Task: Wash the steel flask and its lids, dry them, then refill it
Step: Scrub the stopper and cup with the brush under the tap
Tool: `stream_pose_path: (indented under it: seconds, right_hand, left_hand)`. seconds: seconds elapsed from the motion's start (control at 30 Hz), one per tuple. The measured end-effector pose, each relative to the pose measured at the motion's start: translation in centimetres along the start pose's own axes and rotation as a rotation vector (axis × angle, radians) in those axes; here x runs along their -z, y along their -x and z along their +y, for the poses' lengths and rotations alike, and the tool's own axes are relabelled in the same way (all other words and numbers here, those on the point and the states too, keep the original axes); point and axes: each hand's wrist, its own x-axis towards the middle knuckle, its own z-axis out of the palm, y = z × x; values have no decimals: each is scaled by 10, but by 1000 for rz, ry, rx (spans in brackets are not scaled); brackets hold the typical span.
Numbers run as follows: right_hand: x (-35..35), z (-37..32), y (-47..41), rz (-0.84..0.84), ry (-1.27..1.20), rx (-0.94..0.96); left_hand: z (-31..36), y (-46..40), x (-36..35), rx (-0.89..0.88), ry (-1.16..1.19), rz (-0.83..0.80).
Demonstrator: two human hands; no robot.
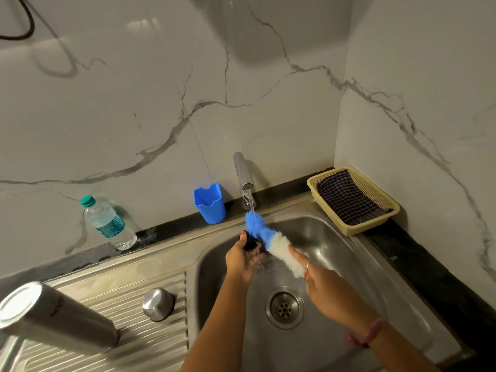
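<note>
The steel flask (53,315) stands upside down on the ribbed drainboard at the lower left. Its steel cap (157,304) sits inverted beside it. Over the sink basin (349,264), my left hand (243,257) grips a small black lid (251,242) under the running water. My right hand (326,288) holds a blue and white bottle brush (271,241), index finger stretched along the bristles. The brush's blue tip sits under the stream, against the black lid.
The tap (244,174) runs at the back of the sink. A blue plastic holder (210,202) and a plastic water bottle (108,224) stand against the wall. A beige basket (375,194) with a checked cloth (347,198) sits at the right. The drain (284,307) lies below my hands.
</note>
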Motion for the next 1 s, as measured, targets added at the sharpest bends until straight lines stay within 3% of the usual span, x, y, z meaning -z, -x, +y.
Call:
stream_pose_path:
  seconds: [0.2, 0.43, 0.63, 0.9, 1.0]
  right_hand:
    - [2, -5, -16, 110, 102, -54]
    - [10, -10, 0, 73, 230, 10]
    - [13, -13, -15, 65, 164, -51]
    - [14, -15, -4, 20, 201, -6]
    - [16, -16, -9, 29, 210, 0]
  left_hand:
    - [-3, 7, -12, -13, 18, -59]
    - [-1, -5, -1, -58, 80, 57]
    - [-8, 5, -8, -4, 84, -28]
    - [2, -2, -7, -15, 278, 81]
    - [-3, 1, -9, 10, 302, 52]
